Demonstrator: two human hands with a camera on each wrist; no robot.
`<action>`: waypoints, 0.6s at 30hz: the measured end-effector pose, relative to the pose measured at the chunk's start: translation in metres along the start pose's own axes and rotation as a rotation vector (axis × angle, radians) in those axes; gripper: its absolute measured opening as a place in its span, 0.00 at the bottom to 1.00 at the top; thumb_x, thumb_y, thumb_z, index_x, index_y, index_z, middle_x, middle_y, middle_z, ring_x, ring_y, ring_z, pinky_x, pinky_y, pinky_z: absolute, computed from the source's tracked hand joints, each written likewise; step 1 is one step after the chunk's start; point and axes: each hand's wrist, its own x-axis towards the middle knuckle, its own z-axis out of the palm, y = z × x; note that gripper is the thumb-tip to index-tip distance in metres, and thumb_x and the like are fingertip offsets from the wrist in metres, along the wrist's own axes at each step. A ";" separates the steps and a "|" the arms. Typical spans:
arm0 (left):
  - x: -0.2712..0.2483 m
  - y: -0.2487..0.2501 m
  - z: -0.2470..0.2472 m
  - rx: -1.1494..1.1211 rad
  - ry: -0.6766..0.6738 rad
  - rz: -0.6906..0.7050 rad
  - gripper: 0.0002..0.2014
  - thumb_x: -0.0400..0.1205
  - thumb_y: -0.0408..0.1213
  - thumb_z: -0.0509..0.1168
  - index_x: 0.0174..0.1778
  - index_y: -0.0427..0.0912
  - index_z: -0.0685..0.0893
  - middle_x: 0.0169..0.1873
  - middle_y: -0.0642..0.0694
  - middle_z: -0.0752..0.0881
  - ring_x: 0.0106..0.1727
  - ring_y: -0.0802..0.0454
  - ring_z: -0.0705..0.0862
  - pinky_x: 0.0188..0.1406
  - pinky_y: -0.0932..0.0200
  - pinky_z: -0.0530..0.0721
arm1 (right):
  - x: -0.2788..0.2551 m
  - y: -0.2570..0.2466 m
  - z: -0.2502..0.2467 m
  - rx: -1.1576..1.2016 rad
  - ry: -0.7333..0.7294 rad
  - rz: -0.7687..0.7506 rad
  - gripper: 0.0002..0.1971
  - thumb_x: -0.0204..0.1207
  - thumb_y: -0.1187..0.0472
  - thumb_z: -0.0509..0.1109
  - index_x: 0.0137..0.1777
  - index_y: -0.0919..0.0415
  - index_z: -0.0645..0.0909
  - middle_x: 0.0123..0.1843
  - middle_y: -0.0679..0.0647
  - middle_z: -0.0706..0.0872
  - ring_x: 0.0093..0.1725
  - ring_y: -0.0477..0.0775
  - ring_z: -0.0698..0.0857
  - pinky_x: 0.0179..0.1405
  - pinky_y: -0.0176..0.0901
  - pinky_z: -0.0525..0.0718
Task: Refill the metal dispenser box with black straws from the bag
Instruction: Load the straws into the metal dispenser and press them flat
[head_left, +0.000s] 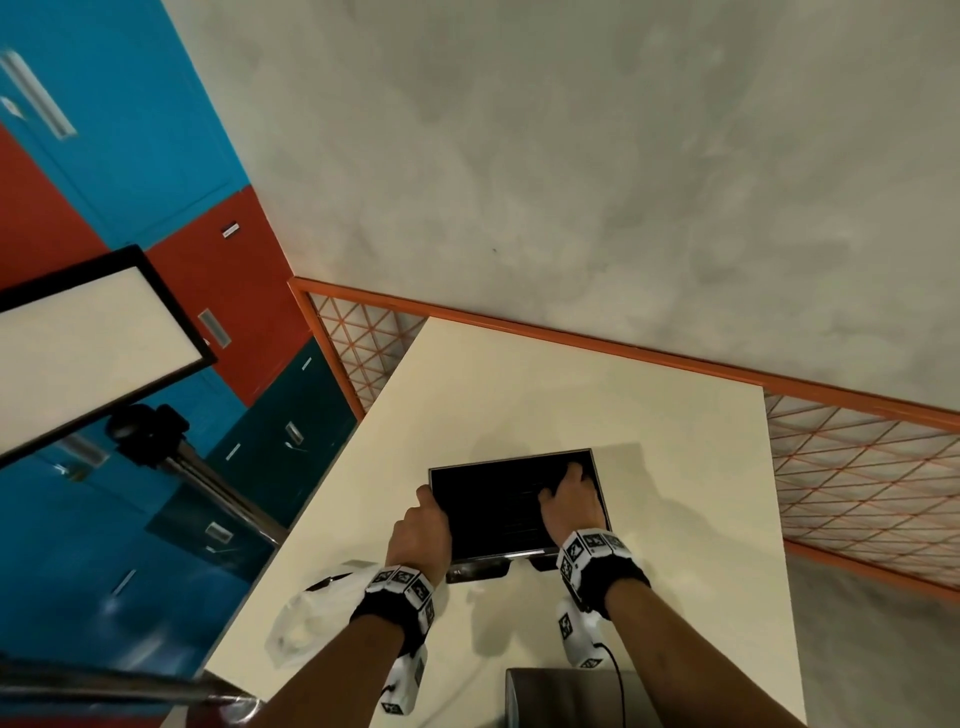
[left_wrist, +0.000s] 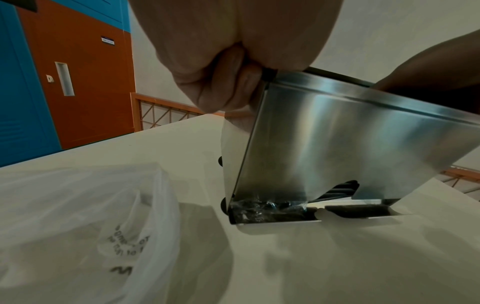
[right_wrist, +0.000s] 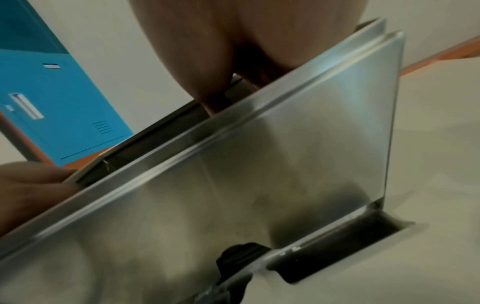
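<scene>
The metal dispenser box (head_left: 475, 565) stands on the white table (head_left: 675, 467) with its top uncovered, and black straws (head_left: 498, 499) fill it. My left hand (head_left: 423, 519) grips the box's left rim; its curled fingers (left_wrist: 233, 82) wrap the top corner above the steel front (left_wrist: 350, 133). My right hand (head_left: 569, 496) reaches into the right side of the box, fingers laid flat on the straws. Straws (left_wrist: 340, 190) show in the cutout at the base. The clear plastic bag (head_left: 311, 618) lies crumpled by my left wrist, also bag (left_wrist: 91, 226).
A grey metal sheet (head_left: 561, 696) lies at the table's near edge by my right forearm. An orange mesh railing (head_left: 623, 345) runs behind the table. A light panel (head_left: 88, 343) on a stand hangs at the left, before blue and red lockers (head_left: 130, 130).
</scene>
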 end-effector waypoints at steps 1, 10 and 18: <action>0.000 0.000 0.000 0.003 -0.002 0.000 0.09 0.87 0.32 0.49 0.62 0.39 0.67 0.54 0.33 0.86 0.55 0.30 0.85 0.48 0.46 0.75 | -0.001 0.001 0.000 0.008 0.001 0.002 0.27 0.81 0.59 0.64 0.77 0.66 0.61 0.67 0.69 0.77 0.61 0.72 0.82 0.52 0.54 0.82; 0.002 0.003 -0.005 0.018 -0.019 -0.011 0.09 0.87 0.32 0.50 0.62 0.39 0.68 0.56 0.33 0.85 0.56 0.30 0.85 0.53 0.42 0.79 | -0.001 0.003 0.001 -0.052 0.008 -0.056 0.19 0.82 0.59 0.64 0.67 0.69 0.70 0.67 0.67 0.75 0.59 0.70 0.82 0.53 0.54 0.82; 0.002 0.005 -0.007 0.021 -0.025 -0.018 0.10 0.87 0.33 0.50 0.64 0.38 0.69 0.57 0.33 0.85 0.57 0.31 0.85 0.55 0.41 0.81 | -0.003 0.003 0.003 -0.046 0.004 -0.072 0.27 0.80 0.58 0.63 0.76 0.60 0.60 0.68 0.67 0.73 0.61 0.72 0.81 0.56 0.60 0.82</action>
